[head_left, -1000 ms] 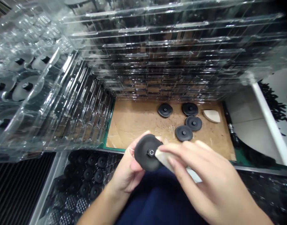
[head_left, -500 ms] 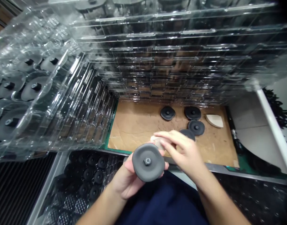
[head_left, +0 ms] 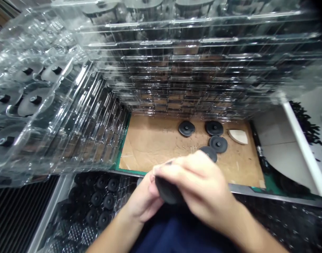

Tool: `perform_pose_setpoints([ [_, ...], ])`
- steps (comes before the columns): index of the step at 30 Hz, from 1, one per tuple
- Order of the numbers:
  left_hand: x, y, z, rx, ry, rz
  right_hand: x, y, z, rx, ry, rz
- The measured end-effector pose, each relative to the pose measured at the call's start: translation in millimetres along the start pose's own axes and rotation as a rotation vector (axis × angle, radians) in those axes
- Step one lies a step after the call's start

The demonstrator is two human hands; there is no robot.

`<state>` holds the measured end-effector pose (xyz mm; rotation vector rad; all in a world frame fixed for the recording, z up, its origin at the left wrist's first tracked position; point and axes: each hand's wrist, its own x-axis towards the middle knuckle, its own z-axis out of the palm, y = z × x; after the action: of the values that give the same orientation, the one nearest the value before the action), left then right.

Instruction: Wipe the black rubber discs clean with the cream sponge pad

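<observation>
Brown cardboard (head_left: 147, 140) beyond — a held black disc (head_left: 169, 192), seemingly matte.

A dark navy-blue garment (head_left: 163, 233) is being worn on the torso; its cloth is being shown plain and softly creased, with a near-black tone being produced by shadow toward the upper part. The left forearm (head_left: 112, 228) and the right forearm (head_left: 246, 225) are being exposed bare and are being cropped by the lower edge of the view. The left hand (head_left: 142, 202) and the right hand (head_left: 204, 182) are being presented bare. Rounded knuckles are being displayed on the right hand, whose outline is being softened by blur.
</observation>
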<state>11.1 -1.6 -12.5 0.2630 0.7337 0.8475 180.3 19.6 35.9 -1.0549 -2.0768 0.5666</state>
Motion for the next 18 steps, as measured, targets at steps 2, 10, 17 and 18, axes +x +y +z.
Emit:
perform_pose_setpoints([
  [2,-1.5,0.2,-4.0,-0.018,-0.032,-0.007,-1.3,14.6,2.0,-0.075,-0.018,0.152],
  [10,-5.2,6.4,-9.9,-0.187,0.031,-0.023,-47.5,41.2,48.4,0.217,-0.071,0.548],
  [17,0.1,8.0,-8.4,-0.190,0.113,0.007,-73.3,42.8,60.6,0.206,-0.100,0.629],
  [18,0.2,7.7,-7.7,-0.188,0.119,0.014,-75.4,42.3,58.6,0.203,-0.090,0.648],
])
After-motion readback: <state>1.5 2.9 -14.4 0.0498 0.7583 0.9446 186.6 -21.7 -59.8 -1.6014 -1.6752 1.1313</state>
